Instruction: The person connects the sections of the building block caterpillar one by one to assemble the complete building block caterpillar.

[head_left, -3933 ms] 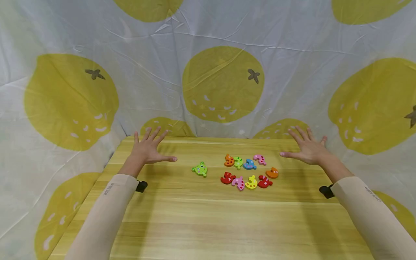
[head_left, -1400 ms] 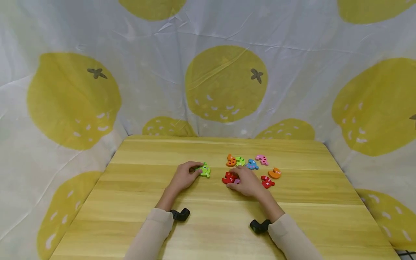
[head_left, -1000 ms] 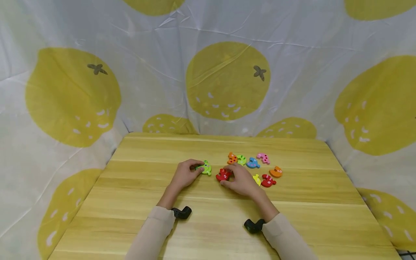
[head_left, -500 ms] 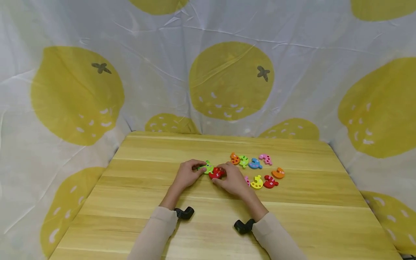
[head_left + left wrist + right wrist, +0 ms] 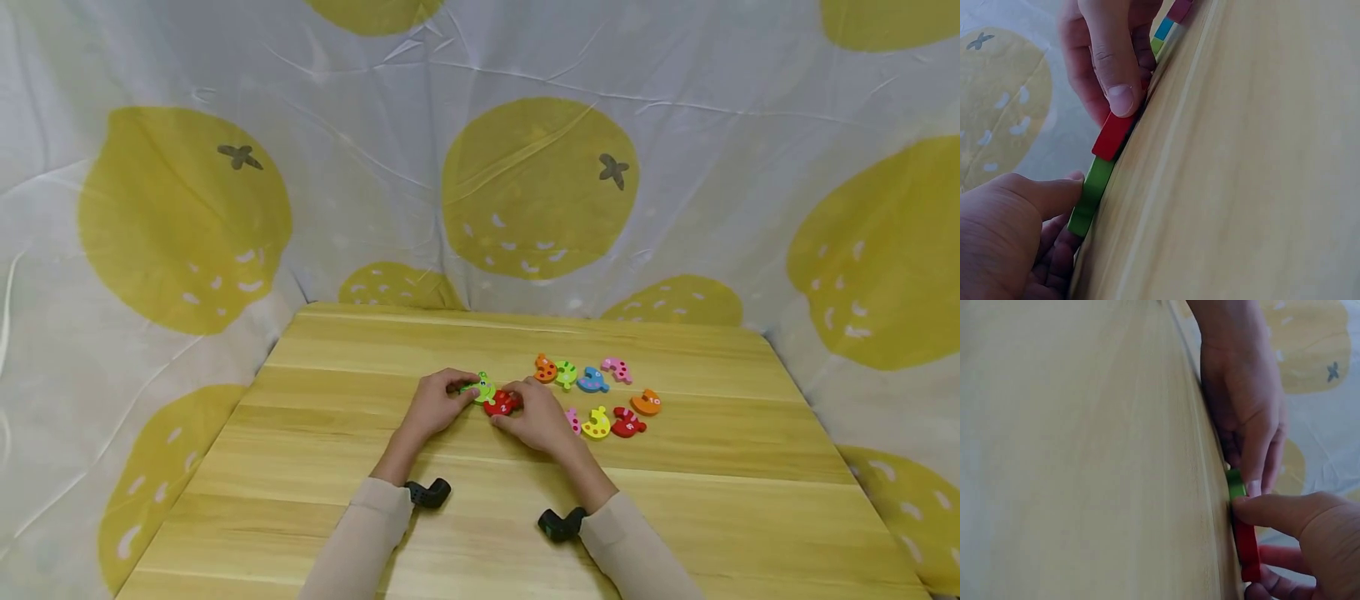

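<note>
My left hand (image 5: 437, 404) pinches the green puzzle piece (image 5: 484, 388), an animal head with a printed face, flat on the table. In my right hand (image 5: 538, 414) is the red puzzle piece (image 5: 498, 404) marked 2, held between thumb and fingers. Both pieces touch edge to edge in the head view. From the left wrist view, the red piece (image 5: 1110, 136) meets the end of the green piece (image 5: 1090, 197). In the right wrist view the thumb lies over where they meet, so how they fit there is hidden.
Right of my hands lie several loose pieces: a yellow one (image 5: 597, 423), a red one (image 5: 628, 422), an orange one marked 10 (image 5: 646, 402), a blue one (image 5: 592, 380) and others. A pink piece (image 5: 573, 419) is partly behind my right hand. A lemon-print cloth (image 5: 540, 192) hangs behind the table.
Both hands came down from spread above the table. My left took hold of the green piece; my right gripped the red 2 piece and moved it left against the green one.
</note>
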Action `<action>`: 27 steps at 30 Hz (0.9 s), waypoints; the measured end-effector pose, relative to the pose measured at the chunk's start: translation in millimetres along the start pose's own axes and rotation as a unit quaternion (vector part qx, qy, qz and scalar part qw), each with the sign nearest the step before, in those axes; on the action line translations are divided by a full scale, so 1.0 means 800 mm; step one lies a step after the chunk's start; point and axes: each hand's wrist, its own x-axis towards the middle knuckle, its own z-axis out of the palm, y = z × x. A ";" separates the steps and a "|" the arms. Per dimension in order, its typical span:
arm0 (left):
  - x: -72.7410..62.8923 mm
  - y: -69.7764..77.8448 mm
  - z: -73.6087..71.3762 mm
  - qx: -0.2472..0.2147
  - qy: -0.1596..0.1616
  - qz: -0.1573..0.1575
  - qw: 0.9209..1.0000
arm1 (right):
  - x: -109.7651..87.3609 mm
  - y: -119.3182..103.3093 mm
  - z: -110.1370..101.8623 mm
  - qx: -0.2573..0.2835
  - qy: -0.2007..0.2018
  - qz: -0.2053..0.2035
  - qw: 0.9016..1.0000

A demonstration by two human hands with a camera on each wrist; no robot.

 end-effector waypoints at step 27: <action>-0.002 0.003 0.000 0.009 -0.019 -0.007 1.000 | 0.005 0.033 -0.044 0.067 0.005 0.017 0.998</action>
